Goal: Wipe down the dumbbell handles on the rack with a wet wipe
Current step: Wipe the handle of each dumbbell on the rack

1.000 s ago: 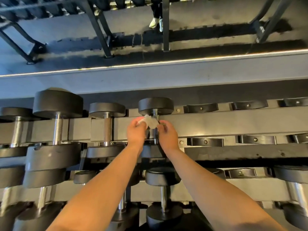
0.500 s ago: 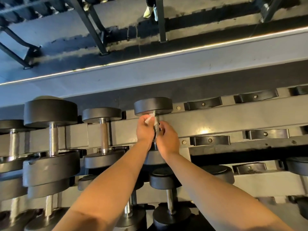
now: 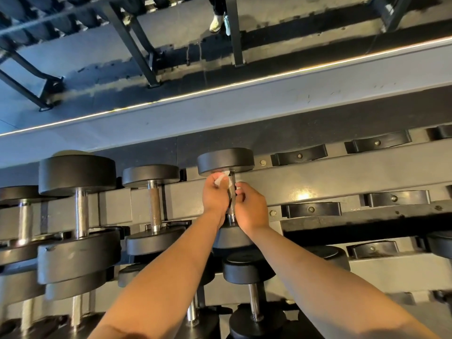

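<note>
A small black dumbbell [image 3: 225, 160] lies on the top tier of the grey rack [image 3: 318, 177]. Its metal handle [image 3: 231, 199] runs between my two hands. My left hand [image 3: 215, 195] holds a white wet wipe [image 3: 221, 180] against the left side and far end of the handle. On the right side, my right hand [image 3: 249, 206] pinches another bit of the wipe against the handle. Most of the wipe is hidden by my fingers. The near head of the dumbbell sits under my wrists.
Two larger dumbbells [image 3: 151, 176] [image 3: 77, 174] lie to the left on the same tier. Empty black saddles [image 3: 299, 155] line the rack to the right. More dumbbells [image 3: 248, 267] rest on the lower tier. Beyond the rack are machine frames and a person's shoes [image 3: 216, 22].
Both hands have closed in around the handle and slid toward its far end. The wipe, spread out between the hands a second ago, is now bunched against the handle.
</note>
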A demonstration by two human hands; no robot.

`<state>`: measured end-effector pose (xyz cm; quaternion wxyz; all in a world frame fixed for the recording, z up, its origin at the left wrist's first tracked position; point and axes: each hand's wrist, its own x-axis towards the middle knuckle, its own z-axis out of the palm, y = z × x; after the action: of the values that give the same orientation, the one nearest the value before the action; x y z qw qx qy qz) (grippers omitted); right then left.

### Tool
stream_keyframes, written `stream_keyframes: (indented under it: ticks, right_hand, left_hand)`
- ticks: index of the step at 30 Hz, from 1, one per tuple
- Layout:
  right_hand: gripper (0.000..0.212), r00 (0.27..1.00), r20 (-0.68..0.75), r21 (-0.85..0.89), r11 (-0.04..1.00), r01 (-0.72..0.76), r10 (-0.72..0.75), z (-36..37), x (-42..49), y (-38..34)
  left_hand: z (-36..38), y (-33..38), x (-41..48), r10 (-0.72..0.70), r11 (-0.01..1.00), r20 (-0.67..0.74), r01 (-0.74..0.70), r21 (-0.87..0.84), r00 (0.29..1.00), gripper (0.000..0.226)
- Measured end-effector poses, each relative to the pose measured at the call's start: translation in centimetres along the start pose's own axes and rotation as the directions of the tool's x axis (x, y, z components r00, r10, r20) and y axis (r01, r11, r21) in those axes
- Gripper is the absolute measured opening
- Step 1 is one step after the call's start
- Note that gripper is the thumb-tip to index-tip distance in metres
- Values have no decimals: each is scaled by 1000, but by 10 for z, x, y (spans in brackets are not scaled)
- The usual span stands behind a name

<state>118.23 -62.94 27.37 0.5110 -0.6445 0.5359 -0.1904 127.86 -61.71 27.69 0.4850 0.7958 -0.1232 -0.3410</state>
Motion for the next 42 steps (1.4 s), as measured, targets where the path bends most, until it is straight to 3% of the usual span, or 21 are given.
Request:
stream_keyframes:
  ticks: [7, 13, 17, 21, 23, 32, 39, 42]
  right_hand:
    - [29, 999, -10, 4, 999, -40, 40, -5, -4, -6]
    - [32, 998, 33, -147, 988, -54, 59, 0, -17, -13]
    - [41, 996, 19, -148, 986, -79, 82, 0, -21, -13]
    - [38, 995, -3, -130, 987, -94, 95, 5, -17, -11]
    - [28, 997, -32, -139, 987, -80, 76, 7, -18, -11]
    - [26, 998, -52, -160, 986, -51, 43, 6, -18, -13]
    - [35, 996, -43, -175, 980, -90, 84, 4, -20, -15]
    - [35, 996, -38, -163, 983, -81, 76, 2, -20, -13]
  left_hand:
    - [-7, -2, -8, 105, 936, 17, -105, 337, 994, 13]
    - [-25, -18, -17, 96, 845, 135, -152, 513, 986, 21]
    - [-29, -25, -16, 47, 878, 113, -94, 469, 993, 18]
    - [-20, -6, -6, 52, 981, -30, -46, 189, 998, 18]
    - [-12, 7, 1, -5, 996, -28, 7, 89, 1000, 17]
    - [-24, -12, -15, 57, 895, 124, -106, 434, 991, 21]
    - [-44, -18, -25, -58, 824, 259, -100, 557, 964, 31]
    - [-49, -16, -28, -87, 737, 351, -177, 653, 932, 32]
